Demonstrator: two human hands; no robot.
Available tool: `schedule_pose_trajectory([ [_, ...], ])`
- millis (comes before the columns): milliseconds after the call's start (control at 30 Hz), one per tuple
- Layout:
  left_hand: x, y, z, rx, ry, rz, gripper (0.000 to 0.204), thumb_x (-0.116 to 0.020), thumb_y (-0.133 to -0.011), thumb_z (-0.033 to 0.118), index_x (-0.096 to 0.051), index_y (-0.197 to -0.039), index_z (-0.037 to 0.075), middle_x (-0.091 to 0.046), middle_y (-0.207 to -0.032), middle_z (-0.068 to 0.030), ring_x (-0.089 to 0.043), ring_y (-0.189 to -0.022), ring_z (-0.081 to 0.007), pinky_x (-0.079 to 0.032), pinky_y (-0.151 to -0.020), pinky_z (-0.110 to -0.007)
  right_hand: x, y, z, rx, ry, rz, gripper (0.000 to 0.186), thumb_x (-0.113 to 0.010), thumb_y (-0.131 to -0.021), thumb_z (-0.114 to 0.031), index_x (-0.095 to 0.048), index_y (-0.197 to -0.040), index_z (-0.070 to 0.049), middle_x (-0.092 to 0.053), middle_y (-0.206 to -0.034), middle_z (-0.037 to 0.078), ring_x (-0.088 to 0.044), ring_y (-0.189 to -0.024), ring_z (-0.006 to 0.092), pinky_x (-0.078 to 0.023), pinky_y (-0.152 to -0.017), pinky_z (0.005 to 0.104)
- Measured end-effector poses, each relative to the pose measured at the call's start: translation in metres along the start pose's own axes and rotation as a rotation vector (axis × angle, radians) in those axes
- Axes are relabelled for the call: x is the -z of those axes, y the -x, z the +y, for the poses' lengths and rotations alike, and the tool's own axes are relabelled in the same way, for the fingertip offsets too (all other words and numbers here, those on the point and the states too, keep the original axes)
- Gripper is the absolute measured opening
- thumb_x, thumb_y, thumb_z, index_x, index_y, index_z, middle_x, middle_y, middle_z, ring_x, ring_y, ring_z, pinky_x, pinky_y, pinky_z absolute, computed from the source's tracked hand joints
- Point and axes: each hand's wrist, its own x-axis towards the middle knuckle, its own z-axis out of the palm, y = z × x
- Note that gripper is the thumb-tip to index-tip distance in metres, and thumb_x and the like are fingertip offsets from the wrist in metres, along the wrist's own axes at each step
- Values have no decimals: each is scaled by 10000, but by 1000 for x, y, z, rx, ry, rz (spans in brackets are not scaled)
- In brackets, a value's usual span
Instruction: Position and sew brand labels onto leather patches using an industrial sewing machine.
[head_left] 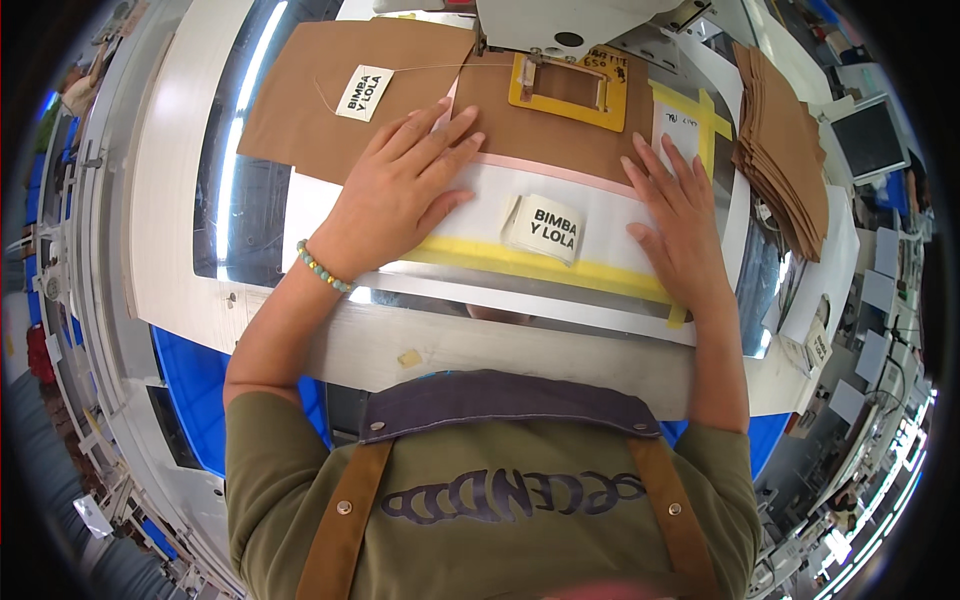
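Note:
My left hand (410, 185) rests with fingers spread over the seam between two brown fabric panels (285, 110), near a narrow pink strip (550, 170). A small white label (362, 93) with a loose thread lies on the left panel. My right hand (672, 210) lies open at the right panel’s edge and the white, yellow-taped template (455, 247). Between my hands sits a small pile of white labels (542, 228). Above, a yellow rectangular frame (560, 112) lies on the fabric under the sewing machine head (550, 22).
A stack of brown pieces (785, 160) lies at the right, with a screen (865, 137) beyond it. The pale table edge (500, 355) is near my body, with blue bins (185, 385) below. Other workstations line both sides; a distant person appears at the upper left.

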Motion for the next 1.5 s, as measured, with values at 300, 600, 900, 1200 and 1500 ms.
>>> schedule_pose_trajectory([
  [300,3,3,-5,10,-17,51,467,-805,-923,180,-701,-1356,38,-651,-1512,-86,-559,-1444,-339,-492,-1139,-467,-3,2,9,-6,-111,96,582,-566,-1090,-388,-519,-1595,-103,-453,-1697,101,-329,-1608,355,-189,-1320,557],
  [600,7,2,-11,25,19,35,562,-808,-909,143,-657,-1449,99,-564,-1622,-71,-458,-1537,-363,-436,-1238,-476,-15,5,12,-71,-56,347,515,-676,-1047,-268,-586,-1495,-31,-526,-1633,124,-419,-1552,362,-321,-1255,488],
  [900,4,3,-10,58,44,-38,617,-736,-979,210,-573,-1568,123,-501,-1678,-49,-359,-1596,-353,-335,-1301,-493,-10,5,5,21,-67,233,526,-673,-1052,-323,-587,-1525,-110,-483,-1673,79,-385,-1569,354,-286,-1283,560],
  [1200,-1,1,-13,27,-14,-32,555,-736,-998,299,-625,-1509,113,-542,-1640,-37,-429,-1543,-363,-375,-1260,-496,-11,10,3,37,13,109,520,-617,-1081,-354,-566,-1568,-181,-446,-1706,27,-360,-1582,333,-222,-1322,582],
  [1500,8,15,-15,94,-1,34,731,-775,-949,299,-508,-1620,182,-437,-1721,-33,-394,-1578,-335,-361,-1288,-483,-8,7,3,11,-28,104,503,-597,-1082,-316,-573,-1568,-191,-463,-1694,65,-356,-1590,343,-214,-1325,580],
])
